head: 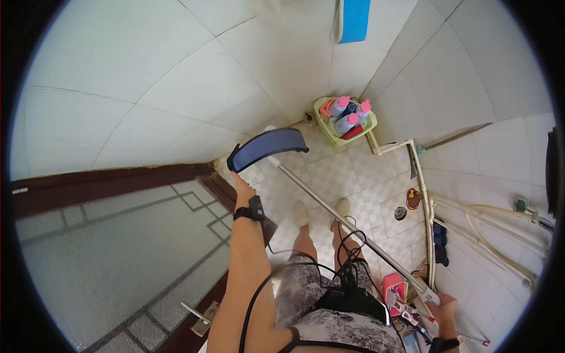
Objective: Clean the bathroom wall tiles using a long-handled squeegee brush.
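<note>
A flat mop with a blue pad and black-edged head (270, 148) is held up off the tiled floor, slanting across the view. Its steel pole (324, 204) runs down to the lower right. My left hand (243, 190) is at the near left corner of the mop head, with the thumb against the edge and the other fingers mostly hidden. At the pole's far end, my right hand (442, 307) is closed around the pale plastic grip (427, 294). Both wrists wear black straps. Black cables hang in front of my body, close to the pole.
A pale green basket (329, 132) with pink-capped bottles (345, 124) stands in the corner. Frosted-glass door (132, 256) on the left has a metal handle (194, 312). Pipes (426, 207) line the right wall. A floor drain (400, 213) and a pink basin (390, 282) lie right.
</note>
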Motion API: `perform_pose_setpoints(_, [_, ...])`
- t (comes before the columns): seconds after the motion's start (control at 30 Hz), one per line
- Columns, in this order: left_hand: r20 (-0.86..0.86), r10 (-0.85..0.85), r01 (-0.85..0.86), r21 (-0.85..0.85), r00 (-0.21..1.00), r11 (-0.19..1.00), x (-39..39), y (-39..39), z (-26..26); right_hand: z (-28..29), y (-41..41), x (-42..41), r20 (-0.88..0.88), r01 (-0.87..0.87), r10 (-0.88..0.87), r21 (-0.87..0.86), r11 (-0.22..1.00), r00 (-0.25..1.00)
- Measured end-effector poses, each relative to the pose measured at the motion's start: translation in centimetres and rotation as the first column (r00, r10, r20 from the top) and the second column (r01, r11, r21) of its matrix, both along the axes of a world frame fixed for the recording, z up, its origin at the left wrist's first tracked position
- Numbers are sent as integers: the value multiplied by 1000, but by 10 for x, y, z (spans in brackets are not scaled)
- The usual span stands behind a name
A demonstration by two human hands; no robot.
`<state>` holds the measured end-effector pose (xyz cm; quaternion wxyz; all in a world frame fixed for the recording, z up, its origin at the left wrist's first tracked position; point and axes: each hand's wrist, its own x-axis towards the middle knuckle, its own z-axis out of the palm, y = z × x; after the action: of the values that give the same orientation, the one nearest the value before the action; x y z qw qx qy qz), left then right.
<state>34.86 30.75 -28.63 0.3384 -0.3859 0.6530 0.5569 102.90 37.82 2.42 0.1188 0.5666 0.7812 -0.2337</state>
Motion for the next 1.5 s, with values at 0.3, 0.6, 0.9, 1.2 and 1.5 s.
perform_pose_setpoints(0.3, [-188,176,-97,368,966,925,-51,-13,-54,118,-31,17,-139,98,-83,109,989,987])
perform_pose_setpoints(0.6, [248,-214,103,396,945,913,-43,48,-26,148,-90,33,-197,258,-227,151,954,954])
perform_pose_setpoints(0.9, [-328,23,117,399,944,909,-100,38,-61,198,-81,22,106,-172,163,78,982,981])
perform_pose_setpoints(1.2, [-377,-167,395,684,911,614,-23,75,144,127,-58,6,-37,57,-51,188,980,998])
perform_pose_setpoints(1.5, [-826,-246,796,338,506,502,2,84,259,61,4,-36,72,-167,155,229,959,985])
